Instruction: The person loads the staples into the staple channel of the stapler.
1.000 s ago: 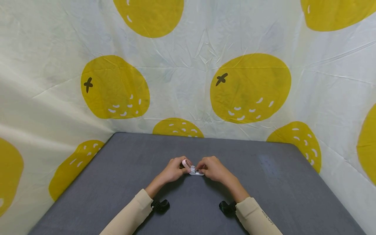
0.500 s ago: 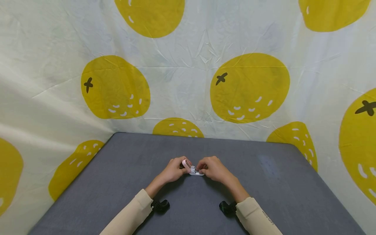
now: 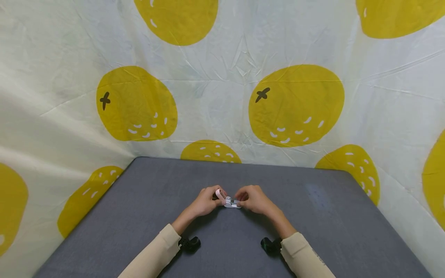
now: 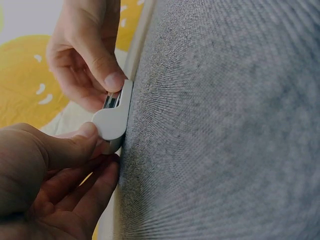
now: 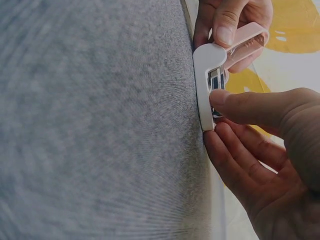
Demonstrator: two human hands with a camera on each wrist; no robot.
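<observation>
A small white stapler (image 3: 232, 203) lies on the grey table between both hands, its pink top arm (image 5: 250, 37) swung up and back. The metal staple channel (image 5: 216, 80) shows uncovered along the white base (image 5: 201, 67). My left hand (image 3: 204, 201) holds the hinge end, thumb on the round white side, with the pink arm rising beside its fingers. At the other end, my right hand (image 3: 255, 199) has its thumb on the channel and its fingertips (image 5: 212, 137) against the end of the base.
Grey cloth covers the table (image 3: 167, 177) all round the hands. Behind it and at the sides hangs a white curtain (image 3: 215, 104) with large yellow fruit prints. Black wrist cameras (image 3: 189, 244) sit under each forearm, close over the table.
My right hand has shifted slightly to the right, its fingers spread a little more, uncovering more of the channel. My left hand and the stapler stay where they were.
</observation>
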